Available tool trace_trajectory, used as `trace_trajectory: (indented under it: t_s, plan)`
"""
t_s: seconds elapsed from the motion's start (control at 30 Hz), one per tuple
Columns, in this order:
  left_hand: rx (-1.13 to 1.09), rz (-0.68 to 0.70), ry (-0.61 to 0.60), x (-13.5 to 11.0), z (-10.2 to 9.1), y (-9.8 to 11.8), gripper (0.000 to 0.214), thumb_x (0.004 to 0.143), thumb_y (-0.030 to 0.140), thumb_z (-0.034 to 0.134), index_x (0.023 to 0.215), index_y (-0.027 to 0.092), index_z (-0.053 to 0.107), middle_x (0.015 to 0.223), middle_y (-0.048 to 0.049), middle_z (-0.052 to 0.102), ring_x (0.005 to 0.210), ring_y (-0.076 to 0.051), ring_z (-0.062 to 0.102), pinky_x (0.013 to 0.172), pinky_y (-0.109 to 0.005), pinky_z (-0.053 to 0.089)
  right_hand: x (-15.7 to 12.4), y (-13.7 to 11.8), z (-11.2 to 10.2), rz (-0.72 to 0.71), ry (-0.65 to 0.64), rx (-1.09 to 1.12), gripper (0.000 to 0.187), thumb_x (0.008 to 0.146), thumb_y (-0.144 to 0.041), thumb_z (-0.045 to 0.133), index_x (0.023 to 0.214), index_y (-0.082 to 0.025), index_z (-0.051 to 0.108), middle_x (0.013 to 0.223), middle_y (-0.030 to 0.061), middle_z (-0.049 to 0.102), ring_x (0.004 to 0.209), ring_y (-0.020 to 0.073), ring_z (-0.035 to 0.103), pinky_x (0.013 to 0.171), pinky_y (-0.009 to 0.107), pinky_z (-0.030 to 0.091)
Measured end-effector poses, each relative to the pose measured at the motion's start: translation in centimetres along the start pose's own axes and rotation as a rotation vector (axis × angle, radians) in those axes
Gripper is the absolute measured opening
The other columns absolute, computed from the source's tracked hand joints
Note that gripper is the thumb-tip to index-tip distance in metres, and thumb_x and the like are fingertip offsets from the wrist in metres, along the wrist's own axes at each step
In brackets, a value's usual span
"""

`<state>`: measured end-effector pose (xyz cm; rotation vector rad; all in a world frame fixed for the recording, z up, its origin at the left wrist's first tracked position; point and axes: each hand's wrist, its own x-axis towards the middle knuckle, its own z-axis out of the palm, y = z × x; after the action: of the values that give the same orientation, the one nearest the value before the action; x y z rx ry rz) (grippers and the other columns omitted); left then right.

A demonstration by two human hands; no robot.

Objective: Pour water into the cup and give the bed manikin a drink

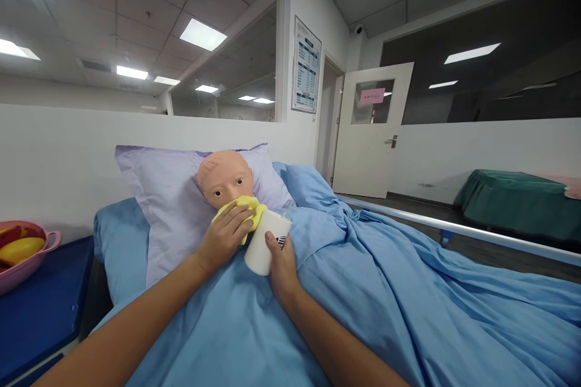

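A training manikin lies in a bed, its bald head (224,176) resting on a lilac pillow (167,205) and its body under a blue sheet (372,290). My left hand (226,234) is closed on a yellow cloth (254,208) and presses it against the manikin's mouth and chin. My right hand (280,263) grips a white paper cup (265,240) tilted just below the manikin's chin, beside the cloth.
A pink bowl (43,251) holding yellow and red fruit sits on a dark blue surface (40,308) at the left. A metal bed rail (454,227) runs along the right side. Beyond it stand a green-covered bed (512,199) and a half-open white door (370,133).
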<state>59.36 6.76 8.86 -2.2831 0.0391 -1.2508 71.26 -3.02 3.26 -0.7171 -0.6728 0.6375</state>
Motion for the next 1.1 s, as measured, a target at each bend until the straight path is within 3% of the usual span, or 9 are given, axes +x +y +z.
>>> trace_trajectory:
  t_s: [0.1,0.23,0.43,0.67,0.87,0.97,1.1]
  plan:
    - [0.073,0.016,0.043,2.1,-0.1,-0.5,0.022,0.092,0.007,0.047,0.106,0.016,0.062,0.13,-0.0114,0.063,0.132,-0.025,0.049,0.115,-0.051,0.038,0.1,0.0,-0.2,0.003,-0.003,-0.019,0.054,0.078,-0.046,0.072,0.124,-0.023,0.055,0.103,0.0035,0.071,0.083,0.0216,0.068,0.073,0.033,0.055]
    - [0.177,0.026,-0.013,3.0,1.5,-1.0,0.021,0.093,0.01,0.046,0.102,0.016,0.064,0.129,-0.0118,0.064,0.13,-0.025,0.051,0.114,-0.05,0.039,0.2,0.1,-0.3,0.037,0.041,-0.036,0.054,0.076,-0.047,0.073,0.121,-0.023,0.056,0.098,0.0021,0.072,0.079,0.0208,0.068,0.069,0.032,0.055]
    - [0.27,0.004,-0.029,0.0,3.3,0.4,0.021,0.092,0.01,0.049,0.106,0.011,0.065,0.125,-0.014,0.066,0.121,-0.024,0.059,0.112,-0.045,0.043,0.1,0.0,-0.1,0.03,0.011,0.011,0.057,0.078,-0.044,0.074,0.126,-0.022,0.054,0.101,0.0037,0.072,0.081,0.0203,0.068,0.072,0.032,0.055]
    - [0.05,-0.08,-0.079,-2.5,1.6,1.1,0.022,0.095,0.013,0.046,0.109,0.017,0.063,0.122,-0.011,0.067,0.12,-0.022,0.059,0.111,-0.047,0.043,0.1,0.0,0.0,0.033,0.012,0.014,0.054,0.076,-0.045,0.075,0.121,-0.022,0.055,0.105,0.0044,0.072,0.085,0.0217,0.069,0.076,0.034,0.056]
    - [0.084,-0.05,0.057,1.0,-0.2,0.3,0.024,0.092,0.007,0.045,0.109,0.017,0.06,0.132,-0.011,0.062,0.135,-0.024,0.046,0.113,-0.05,0.039,0.0,0.1,-0.2,0.02,-0.011,-0.016,0.055,0.08,-0.045,0.072,0.126,-0.021,0.054,0.105,0.0051,0.071,0.086,0.0211,0.067,0.076,0.034,0.055]
    - [0.154,-0.061,0.057,2.6,0.4,-0.3,0.023,0.093,0.008,0.044,0.105,0.017,0.062,0.131,-0.0106,0.063,0.135,-0.025,0.046,0.115,-0.053,0.035,0.1,0.1,-0.3,0.032,0.0,-0.037,0.059,0.079,-0.046,0.072,0.129,-0.022,0.053,0.104,0.0044,0.071,0.084,0.0212,0.067,0.072,0.033,0.055]
    - [0.229,-0.046,0.001,1.6,2.2,-0.1,0.02,0.093,0.01,0.047,0.103,0.015,0.064,0.129,-0.0129,0.064,0.129,-0.026,0.052,0.113,-0.05,0.039,0.2,0.3,-0.3,0.029,0.001,-0.035,0.059,0.079,-0.046,0.073,0.129,-0.024,0.053,0.106,0.0038,0.071,0.086,0.0216,0.068,0.072,0.032,0.055]
